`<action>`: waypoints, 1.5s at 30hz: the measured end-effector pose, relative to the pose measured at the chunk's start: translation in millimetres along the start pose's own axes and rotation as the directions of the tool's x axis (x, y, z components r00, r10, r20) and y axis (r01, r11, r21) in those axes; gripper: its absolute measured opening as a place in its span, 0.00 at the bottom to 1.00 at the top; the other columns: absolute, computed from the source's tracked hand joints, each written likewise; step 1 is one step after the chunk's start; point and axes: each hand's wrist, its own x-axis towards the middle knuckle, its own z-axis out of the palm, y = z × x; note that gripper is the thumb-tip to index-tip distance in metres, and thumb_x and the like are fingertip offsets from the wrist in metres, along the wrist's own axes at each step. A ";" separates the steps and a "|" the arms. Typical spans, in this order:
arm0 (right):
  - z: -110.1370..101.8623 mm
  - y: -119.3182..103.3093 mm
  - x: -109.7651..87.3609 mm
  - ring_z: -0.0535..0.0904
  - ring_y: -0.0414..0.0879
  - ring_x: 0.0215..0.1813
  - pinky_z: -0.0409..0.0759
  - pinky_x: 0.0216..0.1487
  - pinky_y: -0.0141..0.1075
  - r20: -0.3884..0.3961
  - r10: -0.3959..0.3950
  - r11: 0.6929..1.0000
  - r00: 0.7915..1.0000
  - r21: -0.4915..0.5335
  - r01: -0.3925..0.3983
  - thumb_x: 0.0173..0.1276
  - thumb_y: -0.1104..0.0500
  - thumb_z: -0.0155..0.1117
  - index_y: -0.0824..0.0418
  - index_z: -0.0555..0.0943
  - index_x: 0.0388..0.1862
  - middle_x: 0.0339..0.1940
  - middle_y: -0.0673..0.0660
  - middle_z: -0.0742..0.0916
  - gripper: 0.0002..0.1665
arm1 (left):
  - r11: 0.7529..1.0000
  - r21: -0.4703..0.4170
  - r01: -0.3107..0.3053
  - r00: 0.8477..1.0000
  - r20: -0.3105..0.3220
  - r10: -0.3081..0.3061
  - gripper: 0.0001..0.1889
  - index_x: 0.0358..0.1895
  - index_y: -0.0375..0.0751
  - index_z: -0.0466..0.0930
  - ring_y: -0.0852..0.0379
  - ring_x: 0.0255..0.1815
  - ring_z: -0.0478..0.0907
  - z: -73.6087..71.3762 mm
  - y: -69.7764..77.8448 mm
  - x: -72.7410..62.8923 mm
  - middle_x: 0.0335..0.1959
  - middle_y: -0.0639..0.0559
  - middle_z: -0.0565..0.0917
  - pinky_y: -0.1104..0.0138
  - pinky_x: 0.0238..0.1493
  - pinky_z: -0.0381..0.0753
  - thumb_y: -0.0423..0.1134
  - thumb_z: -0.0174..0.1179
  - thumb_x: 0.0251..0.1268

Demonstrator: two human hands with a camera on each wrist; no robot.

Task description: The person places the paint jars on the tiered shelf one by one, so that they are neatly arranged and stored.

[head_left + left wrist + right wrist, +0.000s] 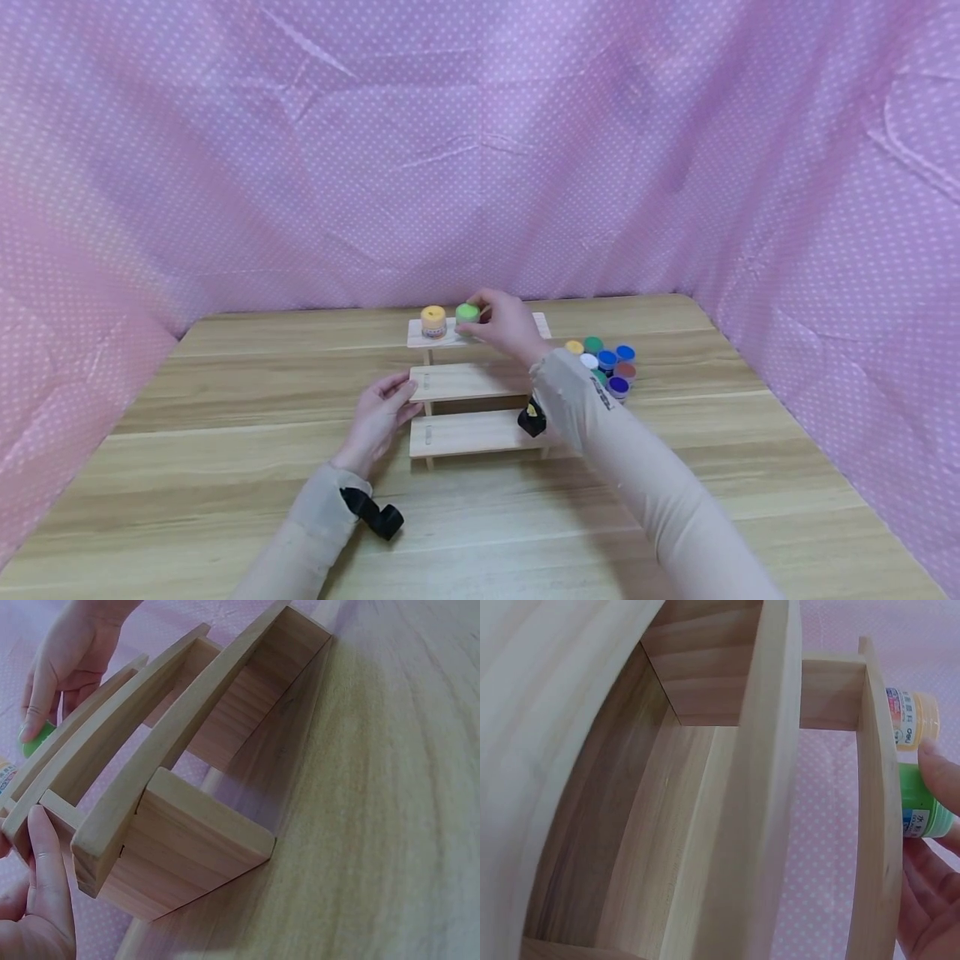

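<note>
A light wooden three-step rack [468, 381] stands on the table. On its top step sits a yellow-orange paint jar [433, 322] at the left end. Beside it is a green paint jar [920, 801], its base at the top board; my right hand [508, 323] holds it between thumb and fingers. My left hand [378, 417] grips the left end of the middle step, thumb over the board's edge. In the left wrist view, a left finger [49, 862] lies against the rack's side, and the green jar [39, 739] is partly hidden behind the boards.
Right of the rack, several paint jars [607, 360] with blue, green, white, yellow and brown lids stand in a cluster, partly hidden by the right sleeve [592, 417]. A pink dotted curtain [480, 167] hangs behind the wooden table [247, 400].
</note>
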 end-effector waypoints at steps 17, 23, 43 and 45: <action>12.9 1.9 -7.4 0.79 0.45 0.39 0.80 0.41 0.34 -0.018 0.018 1.000 1.000 0.007 -0.018 0.57 0.50 0.72 0.58 0.74 0.40 0.38 0.53 0.83 0.20 | 0.999 0.025 0.026 1.000 0.005 -0.026 0.22 0.64 0.24 0.62 0.66 0.36 0.78 -3.1 -7.3 -3.1 0.43 0.52 0.77 0.75 0.40 0.83 0.29 0.50 0.70; 12.1 1.9 -5.9 0.81 0.50 0.45 0.81 0.46 0.37 -0.005 0.019 0.999 1.000 0.038 -0.019 0.57 0.50 0.72 0.59 0.75 0.47 0.43 0.55 0.84 0.24 | 1.000 0.020 0.018 1.000 0.004 -0.018 0.22 0.64 0.23 0.61 0.67 0.35 0.77 -2.9 -6.3 -2.9 0.41 0.54 0.77 0.75 0.40 0.82 0.29 0.50 0.70; -29.4 -5.6 -2.8 0.75 0.56 0.58 0.77 0.58 0.46 -0.001 0.026 0.990 1.000 0.138 -0.025 0.61 0.54 0.69 0.60 0.72 0.59 0.56 0.59 0.79 0.29 | 0.999 0.024 0.023 1.000 -0.004 -0.022 0.22 0.65 0.25 0.61 0.67 0.37 0.78 -2.5 1.6 0.3 0.48 0.47 0.75 0.75 0.42 0.82 0.29 0.49 0.71; -33.4 -5.2 -4.6 0.76 0.56 0.58 0.77 0.58 0.45 -0.008 0.007 0.989 1.000 0.151 -0.005 0.61 0.55 0.69 0.61 0.72 0.59 0.56 0.59 0.78 0.29 | 1.000 0.015 0.014 1.000 0.000 -0.014 0.22 0.65 0.24 0.61 0.67 0.36 0.78 -2.3 1.7 1.5 0.46 0.49 0.76 0.75 0.40 0.82 0.29 0.49 0.71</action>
